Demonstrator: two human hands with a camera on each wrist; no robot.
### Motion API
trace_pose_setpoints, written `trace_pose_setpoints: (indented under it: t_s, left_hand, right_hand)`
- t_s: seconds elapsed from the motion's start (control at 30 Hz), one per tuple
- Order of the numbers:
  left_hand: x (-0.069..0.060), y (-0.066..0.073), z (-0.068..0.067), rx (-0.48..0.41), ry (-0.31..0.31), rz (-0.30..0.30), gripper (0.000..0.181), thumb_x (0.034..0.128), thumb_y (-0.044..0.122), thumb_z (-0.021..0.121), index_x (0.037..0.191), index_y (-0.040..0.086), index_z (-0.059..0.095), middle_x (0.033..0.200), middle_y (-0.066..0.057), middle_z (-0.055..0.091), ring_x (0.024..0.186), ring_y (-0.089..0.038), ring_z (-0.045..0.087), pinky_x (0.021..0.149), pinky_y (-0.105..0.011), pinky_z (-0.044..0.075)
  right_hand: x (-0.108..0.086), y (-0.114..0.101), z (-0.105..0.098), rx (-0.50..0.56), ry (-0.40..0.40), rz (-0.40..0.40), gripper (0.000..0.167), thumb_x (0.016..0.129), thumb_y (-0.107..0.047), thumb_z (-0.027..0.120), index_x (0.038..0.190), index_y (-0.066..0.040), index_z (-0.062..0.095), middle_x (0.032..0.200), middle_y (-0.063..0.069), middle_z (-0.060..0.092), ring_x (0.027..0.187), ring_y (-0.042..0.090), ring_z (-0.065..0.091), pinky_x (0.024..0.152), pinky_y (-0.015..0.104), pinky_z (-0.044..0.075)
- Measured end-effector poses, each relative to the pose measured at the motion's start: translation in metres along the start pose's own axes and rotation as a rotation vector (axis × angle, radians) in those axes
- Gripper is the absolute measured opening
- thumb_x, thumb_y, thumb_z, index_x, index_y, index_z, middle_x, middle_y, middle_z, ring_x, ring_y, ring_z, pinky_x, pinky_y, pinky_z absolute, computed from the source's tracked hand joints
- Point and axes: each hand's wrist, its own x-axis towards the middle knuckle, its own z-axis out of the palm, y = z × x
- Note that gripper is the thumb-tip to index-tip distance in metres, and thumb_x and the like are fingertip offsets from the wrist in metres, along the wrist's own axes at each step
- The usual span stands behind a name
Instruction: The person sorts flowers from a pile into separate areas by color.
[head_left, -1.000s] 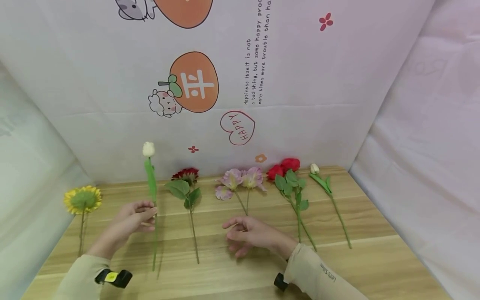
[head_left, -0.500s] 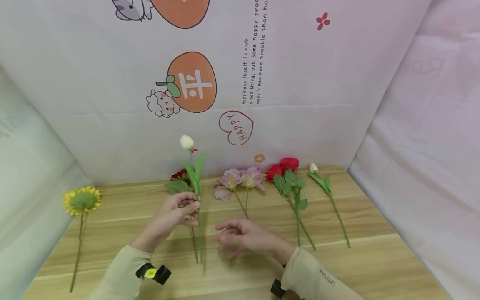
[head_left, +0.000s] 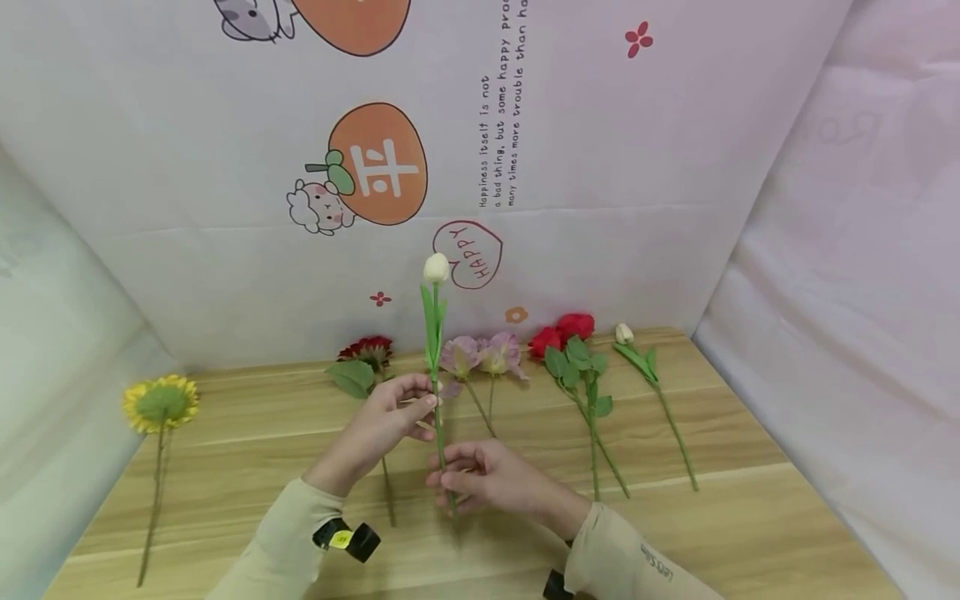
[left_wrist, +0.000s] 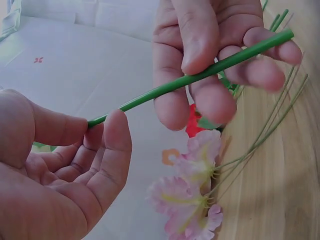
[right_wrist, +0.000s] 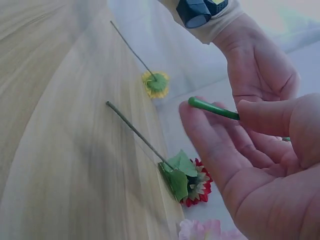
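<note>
A white tulip stands nearly upright above the table, its green leaves below the bloom. My left hand pinches its stem between thumb and fingers, under the leaves. Lower down, my right hand holds the same stem, thumb in front and fingers behind. In the left wrist view the green stem runs slantwise from one hand to the other. Its cut end sticks out past the right thumb in the right wrist view. Behind the hands lie pink-purple flowers and a dark red flower.
A sunflower lies at the left of the wooden table. Red roses with green leaves lie right of the middle, and a second white tulip lies beyond them. A printed white cloth rises at the back edge.
My left hand has carried the white tulip rightward, past the dark red flower, to my right hand. My right hand, free of any flower before, now holds the lower stem.
</note>
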Motion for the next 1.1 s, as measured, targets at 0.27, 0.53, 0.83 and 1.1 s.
trace_pose_setpoints:
  t_s: [0.27, 0.53, 0.83, 1.1]
  left_hand:
    - [0.001, -0.001, 0.001, 0.001, 0.035, 0.015, 0.036, 0.0999, 0.013, 0.067, 0.127, -0.008, 0.057, 0.11, -0.018, 0.063, 0.091, -0.024, 0.067, 0.082, -0.04, 0.061]
    - [0.001, -0.001, 0.005, 0.019, 0.076, 0.039, 0.036, 0.0994, 0.01, 0.067, 0.128, -0.01, 0.057, 0.108, -0.019, 0.064, 0.092, -0.027, 0.068, 0.075, -0.032, 0.062]
    - [0.0, -0.002, 0.01, 0.019, 0.077, 0.042, 0.039, 0.0986, 0.014, 0.069, 0.129, -0.009, 0.058, 0.11, -0.019, 0.064, 0.092, -0.024, 0.068, 0.076, -0.037, 0.062]
    - [-0.003, -0.005, 0.007, 0.051, 0.039, 0.054, 0.035, 0.1003, 0.021, 0.068, 0.127, -0.001, 0.063, 0.114, -0.016, 0.067, 0.098, -0.036, 0.067, 0.075, -0.037, 0.062]
  right_hand:
    - [0.001, 0.0, 0.0, 0.009, 0.014, -0.005, 0.032, 0.104, -0.01, 0.06, 0.132, 0.004, 0.06, 0.114, 0.018, 0.07, 0.101, 0.037, 0.071, 0.082, 0.047, 0.061]
    - [-0.003, 0.0, 0.002, -0.005, 0.064, -0.009, 0.03, 0.103, -0.012, 0.062, 0.129, 0.002, 0.061, 0.115, 0.022, 0.07, 0.102, 0.043, 0.068, 0.078, 0.04, 0.062]
    - [-0.007, 0.002, 0.002, -0.007, 0.095, -0.011, 0.028, 0.102, -0.011, 0.062, 0.127, 0.002, 0.062, 0.108, 0.014, 0.071, 0.091, 0.025, 0.072, 0.075, 0.037, 0.063]
    - [-0.016, 0.004, -0.01, -0.012, 0.124, -0.02, 0.035, 0.102, -0.012, 0.063, 0.132, 0.005, 0.058, 0.113, 0.023, 0.069, 0.098, 0.039, 0.07, 0.076, 0.039, 0.063]
